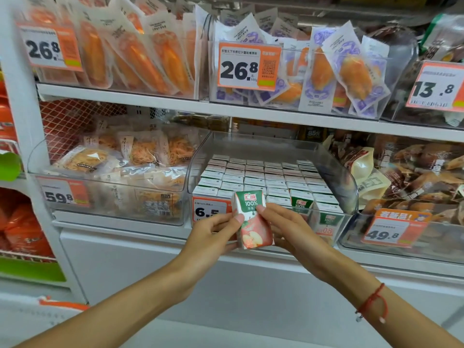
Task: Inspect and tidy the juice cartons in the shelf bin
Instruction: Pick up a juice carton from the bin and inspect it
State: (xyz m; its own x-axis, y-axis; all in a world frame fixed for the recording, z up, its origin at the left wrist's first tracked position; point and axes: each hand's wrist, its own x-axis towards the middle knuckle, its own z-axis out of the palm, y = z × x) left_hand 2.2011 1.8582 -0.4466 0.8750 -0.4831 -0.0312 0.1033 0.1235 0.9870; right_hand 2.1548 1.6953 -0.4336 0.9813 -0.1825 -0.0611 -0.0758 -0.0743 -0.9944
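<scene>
Shelf (pixel 150 106): white, with clear bins of packaged snacks on two levels in front of you.
Bin (pixel 334 172): clear plastic, middle of the lower level, directly ahead of your hands.
Cartons in bin (pixel 261 177): packed upright in tidy rows, tops facing you; green fronts show through the bin's front wall.
Price tag (pixel 209 209): orange and white, reading 6.5, on the bin's front, partly behind your left hand.
Held carton (pixel 252 219): green top, apple picture below, tilted, in front of the bin.
Left hand (pixel 213 234): you pinch the carton's left edge, thumb on its face.
Right hand (pixel 293 229): you grip the carton's right side, thumb on front.
Bracelet (pixel 371 302): red cord on your right wrist.
</scene>
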